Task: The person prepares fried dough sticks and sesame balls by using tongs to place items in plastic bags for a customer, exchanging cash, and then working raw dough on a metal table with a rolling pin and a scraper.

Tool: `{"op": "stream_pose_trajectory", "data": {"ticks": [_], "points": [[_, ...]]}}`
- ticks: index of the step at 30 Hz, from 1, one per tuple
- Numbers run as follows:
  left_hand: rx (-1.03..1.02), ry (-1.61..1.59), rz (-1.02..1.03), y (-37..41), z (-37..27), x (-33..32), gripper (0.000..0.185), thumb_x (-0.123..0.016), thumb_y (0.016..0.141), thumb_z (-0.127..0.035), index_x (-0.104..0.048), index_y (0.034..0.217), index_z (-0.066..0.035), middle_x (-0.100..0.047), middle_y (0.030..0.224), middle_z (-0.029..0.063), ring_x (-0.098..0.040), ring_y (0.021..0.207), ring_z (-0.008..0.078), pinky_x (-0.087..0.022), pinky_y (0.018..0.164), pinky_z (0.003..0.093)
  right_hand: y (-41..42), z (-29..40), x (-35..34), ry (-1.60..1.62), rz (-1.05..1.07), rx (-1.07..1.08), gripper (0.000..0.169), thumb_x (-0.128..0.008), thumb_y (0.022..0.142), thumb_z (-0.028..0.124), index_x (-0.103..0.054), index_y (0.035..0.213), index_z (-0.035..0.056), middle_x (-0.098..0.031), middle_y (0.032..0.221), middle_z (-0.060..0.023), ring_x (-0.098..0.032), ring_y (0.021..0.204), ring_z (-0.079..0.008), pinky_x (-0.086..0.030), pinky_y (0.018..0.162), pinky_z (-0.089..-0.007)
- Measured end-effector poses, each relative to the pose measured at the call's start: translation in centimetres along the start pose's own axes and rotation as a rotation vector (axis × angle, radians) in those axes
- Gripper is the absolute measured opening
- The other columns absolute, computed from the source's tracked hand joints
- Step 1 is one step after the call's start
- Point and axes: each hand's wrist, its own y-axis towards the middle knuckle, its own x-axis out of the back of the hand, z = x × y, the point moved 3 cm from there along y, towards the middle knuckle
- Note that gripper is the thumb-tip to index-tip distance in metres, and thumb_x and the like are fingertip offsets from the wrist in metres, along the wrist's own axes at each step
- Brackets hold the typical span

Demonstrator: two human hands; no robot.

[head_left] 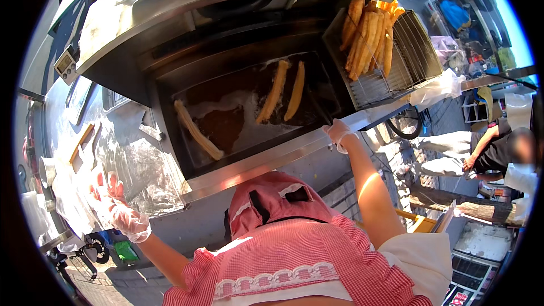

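My right hand (340, 134), in a clear plastic glove, grips a long, thin, dark utensil (322, 109) at the fryer's front edge. Its far end is hard to make out over the dark oil. Three pale golden dough sticks float in the oil of the fryer (221, 131): one long dough stick (197, 131) at the left, another dough stick (273, 92) near the middle and a thinner dough stick (295, 91) beside it. Off to the left my gloved left hand (121, 208) is held palm up with fingers apart, beside a plastic sheet (76, 204) at the worktop's edge. Nothing shows in it.
Browned dough sticks (367, 42) stand in a wire draining rack (408, 51) right of the fryer. On the floured metal worktop (136, 174) lie a broad-bladed scraper (148, 129) and a wooden stick (80, 142). A digital timer (66, 66) hangs at the hood's left. A person (480, 148) is at the right.
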Motion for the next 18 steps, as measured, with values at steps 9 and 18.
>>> {"op": "stream_pose_trajectory", "data": {"ticks": [9,18], "points": [[0.250,0.044,-0.379,-1.2,-4.7,-1.3,0.050,-0.057,0.108,-0.023,-0.038,0.151,-0.005,-0.059,0.146,0.0181,-0.069,0.117,0.0325,-0.054,0.093,0.0369,-11.6,9.9,-2.7,-0.369,0.049,0.508,0.083,-0.059,0.103,0.046,-0.027,0.162,-0.0029,-0.054,0.149,-0.0312,-0.060,0.131,-0.0458,-0.050,0.109,-0.0502],[0.221,0.087,-0.486,-4.6,-6.0,4.9,0.053,-0.060,0.109,-0.028,-0.040,0.155,-0.011,-0.062,0.144,0.0141,-0.068,0.117,0.0309,-0.053,0.099,0.0414,-16.1,24.1,-14.7,-0.678,0.193,0.782,0.080,-0.059,0.101,0.040,-0.030,0.156,-0.0109,-0.061,0.137,-0.0325,-0.067,0.121,-0.0448,-0.056,0.103,-0.0477]]}}
